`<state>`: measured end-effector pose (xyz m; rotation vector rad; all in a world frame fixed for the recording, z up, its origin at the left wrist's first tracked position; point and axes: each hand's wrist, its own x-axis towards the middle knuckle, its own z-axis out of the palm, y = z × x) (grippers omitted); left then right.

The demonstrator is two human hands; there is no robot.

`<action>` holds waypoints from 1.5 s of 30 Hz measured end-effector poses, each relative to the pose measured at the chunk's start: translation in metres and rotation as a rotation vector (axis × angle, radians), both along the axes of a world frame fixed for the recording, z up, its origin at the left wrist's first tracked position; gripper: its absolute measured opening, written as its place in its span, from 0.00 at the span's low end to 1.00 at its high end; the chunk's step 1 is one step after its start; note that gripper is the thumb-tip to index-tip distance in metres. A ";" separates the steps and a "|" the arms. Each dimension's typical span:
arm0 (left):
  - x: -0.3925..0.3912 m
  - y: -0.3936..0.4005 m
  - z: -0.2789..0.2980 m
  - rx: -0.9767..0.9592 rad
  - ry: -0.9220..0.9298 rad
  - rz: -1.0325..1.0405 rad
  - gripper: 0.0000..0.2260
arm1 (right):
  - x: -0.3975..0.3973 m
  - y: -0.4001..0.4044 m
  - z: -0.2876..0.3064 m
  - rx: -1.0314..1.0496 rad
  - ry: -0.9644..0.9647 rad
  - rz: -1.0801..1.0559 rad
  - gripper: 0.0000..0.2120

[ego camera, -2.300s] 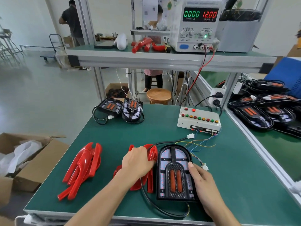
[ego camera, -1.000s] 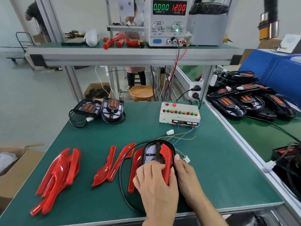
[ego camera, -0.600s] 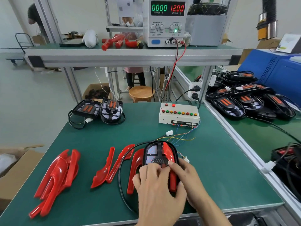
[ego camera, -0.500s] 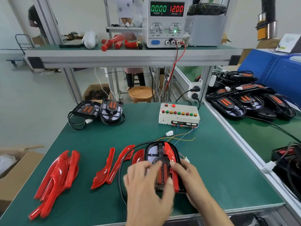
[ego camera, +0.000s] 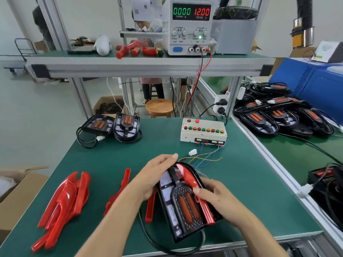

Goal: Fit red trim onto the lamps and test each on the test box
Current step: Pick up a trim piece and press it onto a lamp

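Note:
A black lamp with two orange lenses is tilted up off the green table near the front edge. One red trim piece lies along the lamp's right side. My left hand curls round the lamp's upper left edge. My right hand grips the lamp's right edge, its thumb on the red trim. Loose red trim pieces lie just left of the lamp, and a bigger pile of red trim sits at the far left. The white test box with coloured buttons stands behind, its white connector loose on the table.
Two more lamps rest at the back left corner. Several lamps with cables fill the right-hand bench. A power supply reading 12.00 stands on the upper shelf. An open cardboard box is on the floor left.
My left hand slid off the lamp's face to its upper left edge. The lamp has tipped up toward me, and the red trim now lies along its right side under my right thumb.

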<state>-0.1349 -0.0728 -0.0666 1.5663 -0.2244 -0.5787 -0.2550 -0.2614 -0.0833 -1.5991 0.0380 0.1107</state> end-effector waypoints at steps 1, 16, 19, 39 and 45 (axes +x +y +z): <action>0.006 0.000 0.002 0.039 -0.035 -0.092 0.28 | 0.003 -0.004 0.002 -0.033 0.000 0.042 0.15; 0.020 0.007 -0.022 -0.004 -0.081 -0.014 0.12 | -0.024 -0.008 -0.007 -0.789 -0.221 -0.435 0.14; 0.020 0.010 -0.023 -0.003 -0.081 -0.025 0.12 | -0.033 0.004 -0.016 -0.924 -0.295 -0.448 0.12; 0.024 0.010 -0.016 -0.007 -0.042 -0.078 0.36 | -0.018 0.012 -0.006 -0.916 -0.302 -0.566 0.05; 0.022 0.009 -0.013 0.023 -0.080 -0.072 0.32 | -0.017 0.008 -0.015 -0.975 -0.301 -0.555 0.05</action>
